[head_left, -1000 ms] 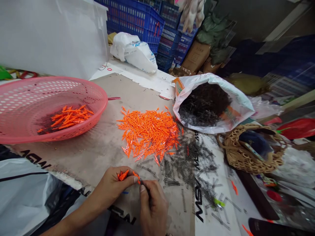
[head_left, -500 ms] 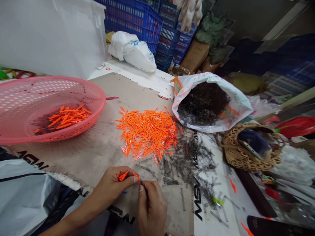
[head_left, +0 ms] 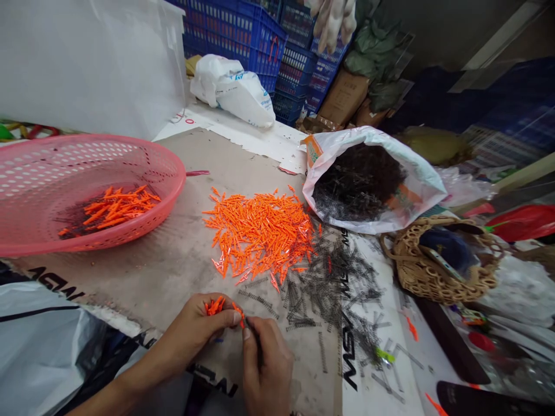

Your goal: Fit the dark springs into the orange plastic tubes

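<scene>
The person's left hand [head_left: 195, 330] is cupping a small bunch of bright orange plastic pieces [head_left: 214, 307] near the bottom edge of a worn cardboard sheet [head_left: 169, 254], while the right hand [head_left: 266, 370] is pinching a thin dark metal piece [head_left: 259, 346] close to an orange piece. A heap of loose orange pieces [head_left: 260, 231] is lying just ahead of the hands, with dark coiled metal springs [head_left: 329, 283] spreading from its right side. A pink perforated plastic basket [head_left: 143, 151] holding more orange pieces [head_left: 113, 207] is resting at the sheet's left edge, and a white plastic sack [head_left: 416, 190] packed with dark springs is sitting at its far right corner.
</scene>
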The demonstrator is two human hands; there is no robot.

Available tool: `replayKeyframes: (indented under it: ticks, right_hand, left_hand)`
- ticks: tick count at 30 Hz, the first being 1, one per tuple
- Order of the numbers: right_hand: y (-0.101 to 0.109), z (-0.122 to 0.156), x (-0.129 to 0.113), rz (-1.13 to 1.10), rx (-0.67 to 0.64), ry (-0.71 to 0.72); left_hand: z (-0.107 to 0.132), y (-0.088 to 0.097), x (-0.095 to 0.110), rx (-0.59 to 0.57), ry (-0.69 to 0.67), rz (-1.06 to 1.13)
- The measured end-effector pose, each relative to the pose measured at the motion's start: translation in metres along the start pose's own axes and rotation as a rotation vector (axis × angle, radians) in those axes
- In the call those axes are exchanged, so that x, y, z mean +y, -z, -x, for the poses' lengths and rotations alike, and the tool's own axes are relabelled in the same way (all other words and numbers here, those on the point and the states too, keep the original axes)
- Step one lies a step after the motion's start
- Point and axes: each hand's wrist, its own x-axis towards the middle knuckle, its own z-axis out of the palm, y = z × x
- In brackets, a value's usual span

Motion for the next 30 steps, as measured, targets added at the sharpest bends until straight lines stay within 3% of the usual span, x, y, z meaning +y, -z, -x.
replayKeyframes:
  ticks: [4, 8, 10, 12, 15, 19, 24, 30]
  right_hand:
    - [0.002, -0.005, -0.007, -0.021, -0.011, -0.014]
    - [0.006, -0.012, -0.013, -0.241, -0.207, -0.355]
    - [0.007, -0.012, -0.012, -0.263, -0.243, -0.407]
    - [0.007, -0.013, -0.006, -0.137, -0.178, -0.252]
    - [0.005, -0.025, 0.007, 0.226, -0.015, 0.046]
    - [-0.005, -0.051, 0.018, 0.639, -0.056, 0.202]
    - [-0.003, -0.060, 0.018, 0.551, -0.028, 0.234]
    - [0.009, -0.055, 0.026, 0.580, -0.023, 0.249]
  left_hand:
    - [0.000, 0.000, 0.000, -0.026, 0.000, 0.058]
    - [0.000, -0.003, -0.002, -0.077, 0.011, 0.156]
    - [-0.001, -0.003, -0.003, -0.050, -0.003, 0.188]
    - [-0.003, 0.000, -0.004, 0.000, -0.007, 0.232]
    - [-0.008, 0.010, 0.000, 0.023, 0.074, 0.405]
    - [-0.017, 0.026, 0.011, 0.064, 0.229, 0.593]
    - [-0.022, 0.027, 0.027, 0.048, 0.217, 0.523]
    - [-0.040, 0.011, 0.031, -0.009, 0.002, 0.285]
